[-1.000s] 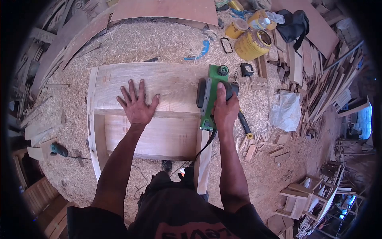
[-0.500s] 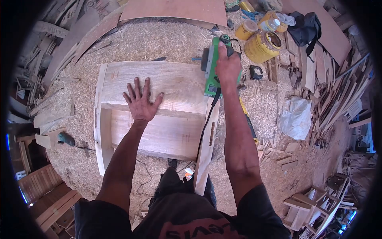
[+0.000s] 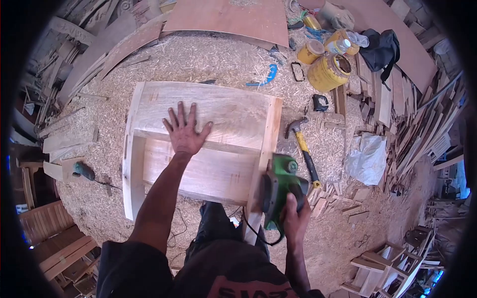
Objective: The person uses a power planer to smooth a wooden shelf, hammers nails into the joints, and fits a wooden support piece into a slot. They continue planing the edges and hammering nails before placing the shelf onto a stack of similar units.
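Note:
My left hand (image 3: 187, 132) lies flat with its fingers spread on the broad upper board of a pale wooden frame (image 3: 223, 110). On the right, my right hand (image 3: 296, 218) is wrapped round the rear handle of a green electric planer (image 3: 282, 191), slightly blurred. The planer rests by the lower part of the frame's right side rail (image 3: 271, 126), near my body, and its black cord loops down beside my leg. The rail's upper part is uncovered.
A hammer (image 3: 304, 151) with a yellow and black handle lies right of the frame. Beyond are a tape measure (image 3: 320, 103), a yellow bucket (image 3: 328, 73) and a blue tool (image 3: 271, 74). A green power tool (image 3: 83, 171) lies left on shavings. Wood scraps pile up at right.
My right hand has pulled the planer from the far end of the right rail down toward my body. The hammer and blue tool are now uncovered. My left hand stays on the board.

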{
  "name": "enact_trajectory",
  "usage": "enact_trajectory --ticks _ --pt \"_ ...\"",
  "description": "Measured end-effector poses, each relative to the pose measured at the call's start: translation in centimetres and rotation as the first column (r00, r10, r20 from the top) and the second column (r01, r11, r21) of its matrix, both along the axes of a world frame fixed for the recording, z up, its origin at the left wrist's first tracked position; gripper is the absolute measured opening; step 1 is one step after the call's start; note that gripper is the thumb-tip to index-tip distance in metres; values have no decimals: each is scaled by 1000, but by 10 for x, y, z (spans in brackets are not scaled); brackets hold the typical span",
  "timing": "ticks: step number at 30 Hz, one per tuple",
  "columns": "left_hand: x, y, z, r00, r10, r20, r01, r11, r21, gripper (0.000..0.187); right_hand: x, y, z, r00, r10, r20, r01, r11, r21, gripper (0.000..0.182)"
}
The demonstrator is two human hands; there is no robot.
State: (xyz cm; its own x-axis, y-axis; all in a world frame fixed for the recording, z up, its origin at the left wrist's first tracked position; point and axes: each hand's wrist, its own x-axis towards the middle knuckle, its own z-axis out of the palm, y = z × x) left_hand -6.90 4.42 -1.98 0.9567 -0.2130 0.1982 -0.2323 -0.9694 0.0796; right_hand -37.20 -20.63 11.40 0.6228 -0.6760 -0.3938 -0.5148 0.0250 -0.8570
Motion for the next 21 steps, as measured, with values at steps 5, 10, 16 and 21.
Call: enact_trajectory --ticks 5,10,16,21 --pt "2 2 -19 988 -47 147 57 996 -70 94 -48 37 27 995 -96 -29 97 994 55 30" --pt "8 75 -6 927 -353 129 375 887 -269 87 -131 70 -13 950 -307 -60 295 943 -156 47" --pt "-77 318 0 963 219 -159 -232 970 -70 108 -207 115 8 879 -454 -145 441 890 -112 52" --pt "-193 363 -14 749 422 -511 -639 665 -387 77 -243 106 -3 856 -508 -98 504 861 -66 50"
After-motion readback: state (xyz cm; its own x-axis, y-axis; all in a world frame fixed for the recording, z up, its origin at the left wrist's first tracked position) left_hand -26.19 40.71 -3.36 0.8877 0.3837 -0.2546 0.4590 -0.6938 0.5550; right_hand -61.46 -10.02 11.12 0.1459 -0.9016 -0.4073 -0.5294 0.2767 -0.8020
